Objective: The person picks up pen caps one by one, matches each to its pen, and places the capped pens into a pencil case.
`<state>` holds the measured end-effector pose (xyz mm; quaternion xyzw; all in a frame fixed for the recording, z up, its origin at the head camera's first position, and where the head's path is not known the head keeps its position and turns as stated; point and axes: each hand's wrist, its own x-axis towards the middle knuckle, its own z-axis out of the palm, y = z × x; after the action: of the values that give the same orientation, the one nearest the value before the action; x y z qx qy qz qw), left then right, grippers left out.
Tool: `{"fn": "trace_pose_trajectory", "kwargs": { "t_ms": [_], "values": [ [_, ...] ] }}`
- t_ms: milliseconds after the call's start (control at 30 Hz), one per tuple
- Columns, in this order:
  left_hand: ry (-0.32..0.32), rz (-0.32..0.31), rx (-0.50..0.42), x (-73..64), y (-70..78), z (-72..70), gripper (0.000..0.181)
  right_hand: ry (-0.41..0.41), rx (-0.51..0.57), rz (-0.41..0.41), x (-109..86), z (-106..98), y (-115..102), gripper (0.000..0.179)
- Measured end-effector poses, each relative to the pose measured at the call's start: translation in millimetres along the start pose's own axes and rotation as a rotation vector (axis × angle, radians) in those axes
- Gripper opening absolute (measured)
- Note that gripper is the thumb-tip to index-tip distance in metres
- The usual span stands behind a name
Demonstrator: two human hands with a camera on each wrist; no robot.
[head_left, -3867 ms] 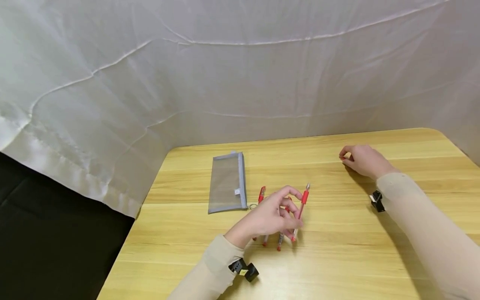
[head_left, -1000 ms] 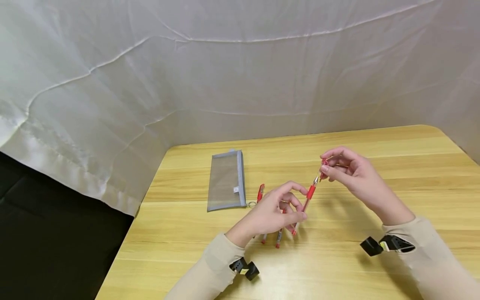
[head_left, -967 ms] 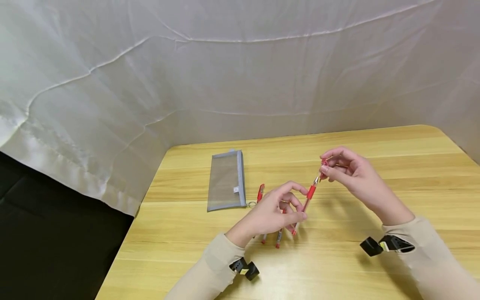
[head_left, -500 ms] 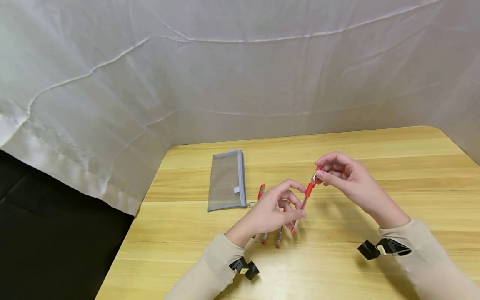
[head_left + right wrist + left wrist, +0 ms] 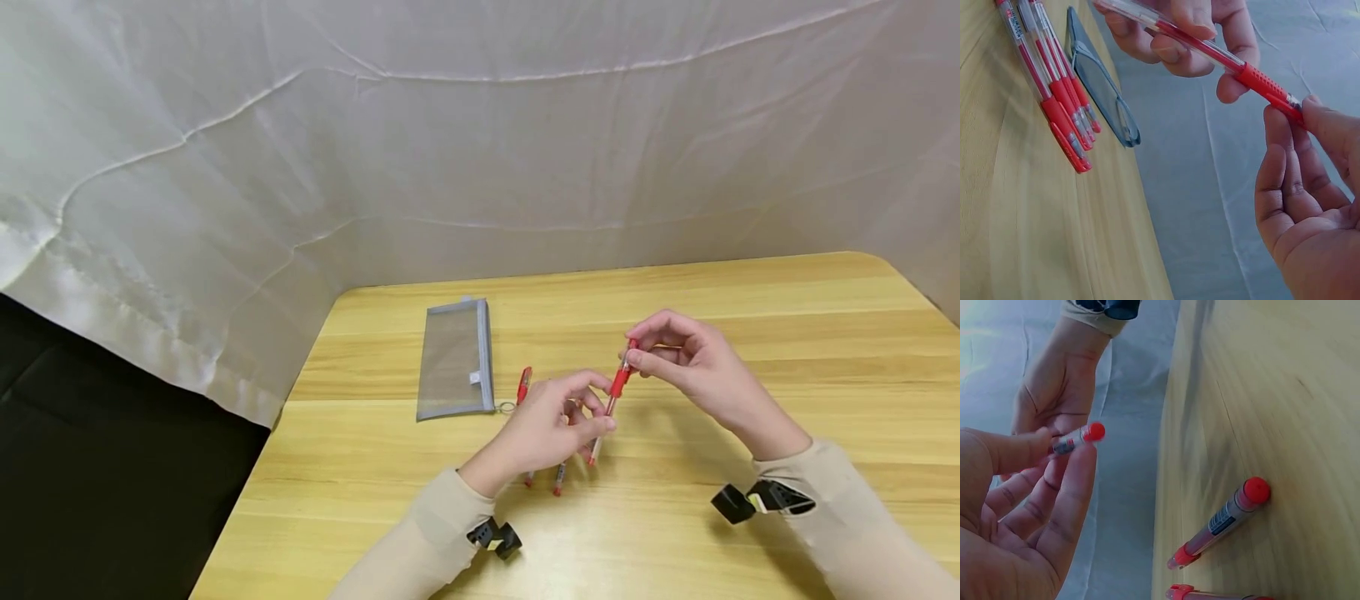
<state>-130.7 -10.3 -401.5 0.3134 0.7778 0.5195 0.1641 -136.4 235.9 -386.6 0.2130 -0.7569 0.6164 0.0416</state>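
My left hand (image 5: pixel 547 425) pinches the clear barrel of a red gel pen (image 5: pixel 1229 58), its tip slanting up and away above the table. My right hand (image 5: pixel 697 367) pinches a red pen cap (image 5: pixel 1286 107), which sits over the pen's metal tip against the red grip. In the left wrist view, the pen's red end plug (image 5: pixel 1094 431) sticks out past my left thumb. Several more capped red pens (image 5: pixel 1060 87) lie side by side on the table, partly hidden under my left hand in the head view.
A grey mesh zip pouch (image 5: pixel 452 358) lies flat left of the pens, its zipper pull ring (image 5: pixel 506 407) pointing toward them. The wooden table (image 5: pixel 360 467) ends at a pale hanging cloth (image 5: pixel 510 167) behind and at the left.
My right hand has come left from the table's far right with the cap, bringing it from just off the pen tip to over it. The left hand has barely moved.
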Motion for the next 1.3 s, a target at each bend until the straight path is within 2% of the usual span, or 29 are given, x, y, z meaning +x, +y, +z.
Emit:
{"fn": "trace_pose_trajectory", "kwargs": {
  "t_ms": [100,200,467,700,933,1100,1300],
  "values": [
    [0.024,0.020,0.073,-0.5,1.4,1.5,0.026,0.007,-0.003,-0.011,-0.1,0.5,0.5,0.022],
    [0.028,0.015,0.083,-0.9,2.2,2.1,0.026,0.008,0.002,-0.018,0.1,0.8,1.1,0.022],
    [0.000,-0.041,-0.147,-2.1,2.7,2.7,0.027,-0.019,0.027,-0.011,1.6,1.2,2.9,0.023],
    [-0.021,-0.078,-0.288,-1.9,1.1,0.9,0.027,-0.046,0.036,-0.003,3.8,2.0,2.5,0.022],
    [-0.039,-0.113,-0.432,2.4,-4.2,1.8,0.037,0.001,0.011,0.075,3.7,4.1,1.9,0.022],
    [-0.035,-0.123,-0.440,4.0,-8.2,4.9,0.038,-0.003,0.043,0.107,2.6,3.2,5.4,0.025],
    [-0.081,-0.111,-0.331,3.5,-8.5,5.2,0.039,0.000,0.026,0.146,2.6,3.5,11.1,0.023]
  ]
}}
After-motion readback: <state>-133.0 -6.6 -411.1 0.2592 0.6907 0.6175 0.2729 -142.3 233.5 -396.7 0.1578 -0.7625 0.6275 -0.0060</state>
